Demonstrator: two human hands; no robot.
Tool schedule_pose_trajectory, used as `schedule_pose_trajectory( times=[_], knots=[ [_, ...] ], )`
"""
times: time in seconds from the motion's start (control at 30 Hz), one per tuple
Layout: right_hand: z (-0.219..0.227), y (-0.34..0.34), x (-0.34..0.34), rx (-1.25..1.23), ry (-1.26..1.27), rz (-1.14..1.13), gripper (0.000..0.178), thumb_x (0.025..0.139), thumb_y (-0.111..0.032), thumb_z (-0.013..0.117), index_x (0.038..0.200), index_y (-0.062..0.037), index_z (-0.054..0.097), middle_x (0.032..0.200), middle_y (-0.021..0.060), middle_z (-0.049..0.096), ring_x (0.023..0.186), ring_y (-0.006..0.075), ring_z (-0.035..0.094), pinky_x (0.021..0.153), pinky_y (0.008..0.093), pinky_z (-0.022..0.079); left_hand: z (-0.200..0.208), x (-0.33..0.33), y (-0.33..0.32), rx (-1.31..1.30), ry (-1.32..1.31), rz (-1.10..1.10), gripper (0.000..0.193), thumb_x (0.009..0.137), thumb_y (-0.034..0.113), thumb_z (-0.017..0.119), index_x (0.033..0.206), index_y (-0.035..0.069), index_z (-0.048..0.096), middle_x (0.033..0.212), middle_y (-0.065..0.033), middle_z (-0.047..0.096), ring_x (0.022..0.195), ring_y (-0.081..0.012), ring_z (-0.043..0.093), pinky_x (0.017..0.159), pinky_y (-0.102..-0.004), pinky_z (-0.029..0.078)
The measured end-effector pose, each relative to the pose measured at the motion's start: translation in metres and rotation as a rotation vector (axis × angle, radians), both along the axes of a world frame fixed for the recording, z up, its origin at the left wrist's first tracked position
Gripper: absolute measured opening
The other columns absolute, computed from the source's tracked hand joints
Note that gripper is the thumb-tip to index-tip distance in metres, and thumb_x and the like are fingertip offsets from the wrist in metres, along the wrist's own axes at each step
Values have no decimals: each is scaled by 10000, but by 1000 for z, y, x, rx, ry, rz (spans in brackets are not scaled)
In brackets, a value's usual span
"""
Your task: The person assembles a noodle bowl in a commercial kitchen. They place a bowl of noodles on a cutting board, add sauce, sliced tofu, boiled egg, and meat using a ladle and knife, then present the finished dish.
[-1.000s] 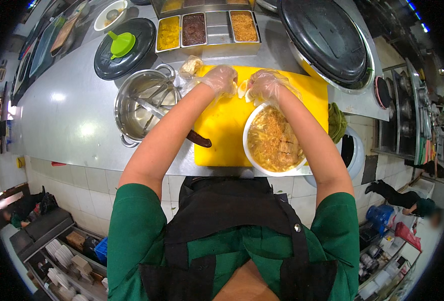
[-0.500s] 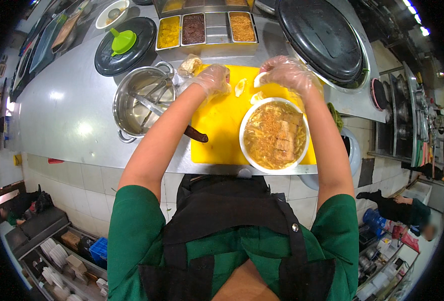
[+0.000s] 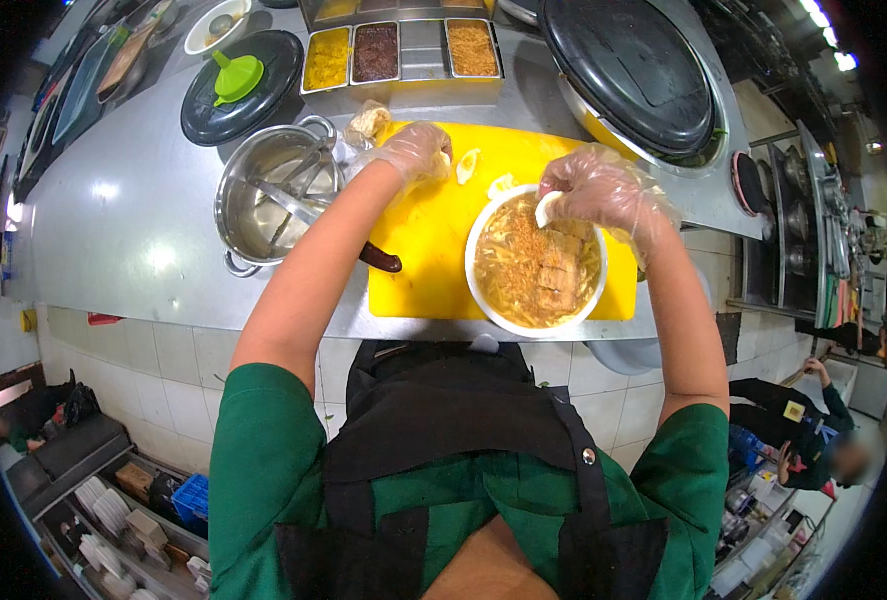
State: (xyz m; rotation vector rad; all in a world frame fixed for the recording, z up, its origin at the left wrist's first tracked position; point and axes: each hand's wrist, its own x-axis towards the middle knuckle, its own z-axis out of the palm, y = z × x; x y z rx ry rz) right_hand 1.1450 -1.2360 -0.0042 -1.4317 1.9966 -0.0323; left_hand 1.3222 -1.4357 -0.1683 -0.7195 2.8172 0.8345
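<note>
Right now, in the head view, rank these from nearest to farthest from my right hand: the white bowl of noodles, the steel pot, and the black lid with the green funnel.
From the right hand:
1. White bowl of noodles, directly below the hand on the yellow board.
2. Steel pot, across the board, to the left.
3. Black lid with the green funnel, far left, at the back of the counter.

1 white bowl [image 3: 536, 258] w/ noodles, 1 yellow cutting board [image 3: 433, 250], 1 steel pot [image 3: 268, 195], 3 topping trays [image 3: 400, 48], 2 black lids [image 3: 631, 70]
</note>
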Motion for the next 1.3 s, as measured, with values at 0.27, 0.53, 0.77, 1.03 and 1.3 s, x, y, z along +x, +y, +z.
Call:
schedule_pose_trajectory(
  times=[0.27, 0.53, 0.77, 1.03, 1.3],
  knots=[
    [-28, 8, 3, 14, 125, 96, 295, 696, -227, 771, 959, -96, 739, 900, 109, 712, 886, 262, 669, 798, 369, 510, 72, 13, 29, -33, 125, 130, 340, 725, 287, 757, 990, 79, 707, 1007, -174, 701, 1001, -314, 649, 908, -384, 493],
    [-6, 17, -3, -139, -14, -9, 338, 756, -207, 713, 1061, -60, 713, 958, 156, 693, 905, 283, 661, 845, 378, 516, 104, 6, 117, 167, 257, 128, 327, 746, 322, 746, 949, 67, 721, 981, -178, 699, 955, -336, 652, 893, -414, 501],
    [-10, 33, -15, -206, -82, -42, 339, 798, -235, 698, 1068, -30, 690, 923, 138, 670, 860, 248, 643, 810, 365, 502, 77, -8, 148, 100, 261, 186, 301, 757, 286, 731, 937, 44, 736, 903, -217, 691, 903, -363, 663, 854, -433, 513],
    [-16, 44, -18, -236, 19, -40, 325, 831, -241, 659, 1073, -26, 682, 967, 158, 682, 914, 278, 653, 837, 382, 501, 85, 2, 127, -142, 580, 225, 521, 781, 350, 746, 1178, 27, 648, 1058, -164, 645, 954, -358, 644, 927, -441, 484],
    [-93, -51, -25, -321, 105, 96, 339, 808, -286, 673, 1044, -46, 711, 1047, 160, 709, 973, 297, 674, 861, 401, 517, 67, -8, 44, -171, 2, 180, 381, 762, 303, 710, 1031, 34, 703, 1084, -215, 682, 1037, -356, 646, 929, -433, 499]
  ],
)
